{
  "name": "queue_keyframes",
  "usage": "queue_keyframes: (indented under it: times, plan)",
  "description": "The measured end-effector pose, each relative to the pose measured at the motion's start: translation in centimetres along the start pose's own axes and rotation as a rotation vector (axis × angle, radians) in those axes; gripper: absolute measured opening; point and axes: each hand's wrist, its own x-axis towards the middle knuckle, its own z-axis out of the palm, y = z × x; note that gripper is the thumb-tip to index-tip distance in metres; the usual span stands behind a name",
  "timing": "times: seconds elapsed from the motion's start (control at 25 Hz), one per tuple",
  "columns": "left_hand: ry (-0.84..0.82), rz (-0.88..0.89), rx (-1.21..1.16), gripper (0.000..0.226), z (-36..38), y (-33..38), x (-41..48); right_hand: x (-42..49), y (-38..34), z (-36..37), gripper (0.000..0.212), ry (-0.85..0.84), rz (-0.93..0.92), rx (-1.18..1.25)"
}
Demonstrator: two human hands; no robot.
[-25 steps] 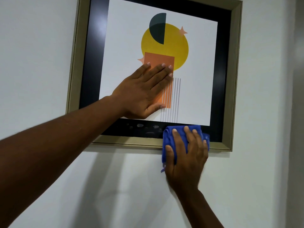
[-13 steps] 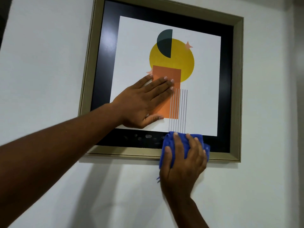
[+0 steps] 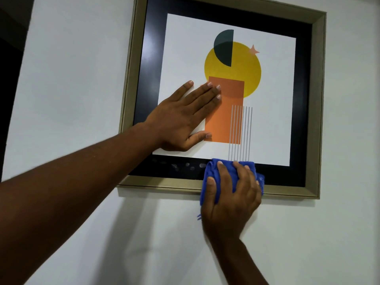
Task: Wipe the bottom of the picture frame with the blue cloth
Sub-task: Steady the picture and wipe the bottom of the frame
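Observation:
A gold-edged picture frame [image 3: 287,189] with a black mat and an abstract print hangs on a white wall. My left hand [image 3: 183,120] lies flat on the glass over the print's lower left, fingers spread. My right hand [image 3: 230,198] presses a bunched blue cloth [image 3: 211,171] against the frame's bottom rail, a little right of its middle. The cloth covers part of the black mat and the gold rail. Pale smudges [image 3: 185,166] mark the black mat just left of the cloth.
The white wall [image 3: 82,79] surrounds the frame, with shadows of my arms below it. A dark opening [image 3: 10,58] shows at the far left edge.
The view has shifted, so the frame sits further right and higher. My right hand with the cloth has slid slightly left along the bottom rail. My left hand stays flat on the glass.

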Motion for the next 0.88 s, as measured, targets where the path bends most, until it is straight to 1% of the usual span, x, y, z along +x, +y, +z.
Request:
queue_keyframes:
  times: [0.04, 0.12, 0.16, 0.24, 0.28, 0.32, 0.4, 0.44, 0.56, 0.6, 0.68, 0.72, 0.8, 0.84, 0.88]
  plan:
    - [0.002, -0.002, -0.005, 0.082, -0.1, 0.0, -0.1, -0.4, -0.6, 0.1, 0.043, -0.003, -0.023, 0.004]
    - [-0.002, 0.001, -0.008, 0.082, -0.1, -0.1, -0.3, -1.2, -0.7, 0.0, 0.045, -0.044, -0.141, 0.001]
    - [-0.005, -0.006, -0.007, 0.082, -0.1, -0.3, -0.4, -1.0, -0.7, -0.1, 0.045, -0.048, -0.132, -0.006]
    - [-0.007, -0.029, -0.007, 0.083, -0.1, -0.7, -0.5, -0.3, -1.5, 0.1, 0.044, -0.013, 0.029, -0.009]
    - [-0.005, -0.033, -0.010, 0.084, -0.1, -1.0, -0.4, -0.2, -2.2, 0.3, 0.044, 0.000, 0.081, -0.006]
    - [-0.002, -0.032, -0.015, 0.084, -0.2, -1.3, -0.4, -0.4, -2.7, 0.4, 0.044, -0.005, 0.060, -0.005]
    - [-0.003, -0.020, -0.027, 0.084, -0.3, -1.7, -0.4, -1.4, -3.0, 0.3, 0.045, -0.051, -0.086, -0.004]
    - [0.000, -0.018, -0.025, 0.084, -0.3, -1.8, -0.4, -1.4, -3.0, 0.3, 0.045, -0.057, -0.102, -0.004]
    - [-0.006, -0.010, -0.031, 0.084, -0.3, -1.9, -0.3, -0.8, -4.8, 0.8, 0.041, -0.004, 0.070, 0.003]
    - [-0.010, -0.008, -0.033, 0.084, -0.4, -1.9, -0.4, -1.2, -5.4, 1.0, 0.042, -0.009, 0.045, 0.000]
    - [-0.018, 0.003, -0.028, 0.083, -0.5, -2.0, -0.9, -2.1, -5.8, 1.0, 0.044, -0.054, -0.089, -0.003]
    - [-0.018, 0.004, -0.019, 0.083, -0.5, -2.2, -1.2, -2.0, -5.8, 1.1, 0.044, -0.058, -0.089, -0.005]
    - [-0.024, 0.004, -0.017, 0.083, -0.6, -2.6, -1.7, -1.4, -6.8, 1.4, 0.041, -0.015, 0.058, -0.011]
    - [-0.028, 0.009, -0.016, 0.084, -0.7, -2.8, -1.9, -1.4, -7.5, 1.6, 0.040, 0.001, 0.099, -0.010]
    - [-0.030, 0.017, -0.010, 0.084, -0.7, -2.9, -2.0, -1.6, -8.0, 1.7, 0.041, -0.004, 0.071, -0.012]
